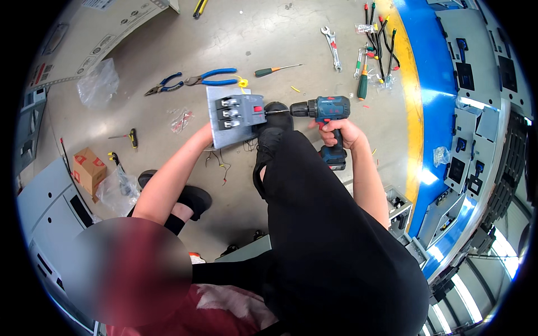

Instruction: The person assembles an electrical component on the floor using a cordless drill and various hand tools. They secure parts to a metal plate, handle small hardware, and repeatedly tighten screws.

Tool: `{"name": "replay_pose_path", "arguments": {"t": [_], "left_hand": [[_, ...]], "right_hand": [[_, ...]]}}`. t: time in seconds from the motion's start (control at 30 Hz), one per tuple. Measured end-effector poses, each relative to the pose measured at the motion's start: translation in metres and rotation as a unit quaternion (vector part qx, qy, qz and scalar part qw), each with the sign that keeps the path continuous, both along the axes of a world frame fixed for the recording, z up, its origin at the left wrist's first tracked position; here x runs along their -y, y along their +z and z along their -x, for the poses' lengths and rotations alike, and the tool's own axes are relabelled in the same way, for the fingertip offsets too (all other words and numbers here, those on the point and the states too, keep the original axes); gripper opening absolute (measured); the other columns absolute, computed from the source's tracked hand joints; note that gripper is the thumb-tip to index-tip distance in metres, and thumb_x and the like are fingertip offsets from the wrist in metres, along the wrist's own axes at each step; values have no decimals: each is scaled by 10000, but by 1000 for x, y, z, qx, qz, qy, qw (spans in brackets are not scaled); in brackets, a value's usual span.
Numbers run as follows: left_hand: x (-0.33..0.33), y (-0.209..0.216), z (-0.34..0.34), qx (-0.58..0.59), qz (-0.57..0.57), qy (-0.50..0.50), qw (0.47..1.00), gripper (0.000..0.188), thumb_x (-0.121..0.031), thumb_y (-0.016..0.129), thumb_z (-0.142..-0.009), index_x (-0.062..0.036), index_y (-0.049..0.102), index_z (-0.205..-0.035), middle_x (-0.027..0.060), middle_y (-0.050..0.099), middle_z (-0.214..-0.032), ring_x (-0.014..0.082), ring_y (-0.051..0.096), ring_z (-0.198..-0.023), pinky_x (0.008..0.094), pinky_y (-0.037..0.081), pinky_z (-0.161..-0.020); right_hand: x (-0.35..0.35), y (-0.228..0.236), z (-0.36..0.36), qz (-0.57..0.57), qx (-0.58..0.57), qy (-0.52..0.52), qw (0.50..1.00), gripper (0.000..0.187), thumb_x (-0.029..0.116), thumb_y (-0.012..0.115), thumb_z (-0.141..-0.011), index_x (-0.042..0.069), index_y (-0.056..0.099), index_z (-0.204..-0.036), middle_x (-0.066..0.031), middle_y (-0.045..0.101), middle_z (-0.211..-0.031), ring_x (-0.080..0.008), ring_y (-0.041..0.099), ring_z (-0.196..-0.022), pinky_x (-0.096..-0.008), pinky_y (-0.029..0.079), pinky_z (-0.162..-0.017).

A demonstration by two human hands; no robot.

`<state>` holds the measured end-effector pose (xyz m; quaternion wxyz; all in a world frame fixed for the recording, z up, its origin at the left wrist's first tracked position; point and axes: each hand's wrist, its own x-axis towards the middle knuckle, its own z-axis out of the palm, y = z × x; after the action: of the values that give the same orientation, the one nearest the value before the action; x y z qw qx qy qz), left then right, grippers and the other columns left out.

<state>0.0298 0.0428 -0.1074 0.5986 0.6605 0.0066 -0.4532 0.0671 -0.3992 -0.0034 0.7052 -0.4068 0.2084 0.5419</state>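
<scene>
My right hand (342, 133) is wrapped around the grip of a blue and black cordless drill (333, 108), which points left. Its long thin bit (278, 111) reaches the right side of a grey circuit breaker (245, 116) with a red part and several metal terminals. The breaker sits on a tilted light metal plate (227, 139), beside the toe of my black shoe (278, 121). My left hand (208, 135) goes behind the plate's left edge and supports it there; its fingers are hidden. Whether the bit touches a screw cannot be made out.
Pliers (163, 84), blue-handled cutters (211, 77) and a green screwdriver (269, 71) lie beyond the plate. Wrenches (333, 49) and several cables (383, 45) are at the far right. Thin wires (220, 162) lie below the plate; a cardboard box (88, 171) stands at left.
</scene>
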Motion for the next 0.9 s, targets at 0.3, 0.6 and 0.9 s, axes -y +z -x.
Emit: {"name": "replay_pose_path", "arguments": {"t": [0.3,0.6,0.9], "left_hand": [[-18,-17,28,-192,232,123,946,501,-236,626,-1044,-53,543,-1503,97,624,-1450,200,614,-1258,387,515,-1110],[-3,-25,-2,-227,354,131,898,544,-291,517,-1097,-61,440,-1583,109,551,-1543,221,582,-1346,399,480,-1170],[0,-32,-19,-236,416,121,870,588,-346,407,-1149,-69,337,-1663,120,478,-1636,242,550,-1434,411,445,-1231]], "right_hand": [[-13,8,9,26,37,12,999,444,123,681,-838,-77,668,-1234,5,494,-652,-102,439,-538,-275,379,-538],[-48,84,-26,200,270,196,921,271,70,705,-790,30,746,-1055,1,630,-732,-98,532,-555,-292,441,-539],[-76,107,-61,278,399,383,786,289,169,739,-814,59,709,-1080,-120,739,-933,-292,681,-816,-387,556,-765]]}}
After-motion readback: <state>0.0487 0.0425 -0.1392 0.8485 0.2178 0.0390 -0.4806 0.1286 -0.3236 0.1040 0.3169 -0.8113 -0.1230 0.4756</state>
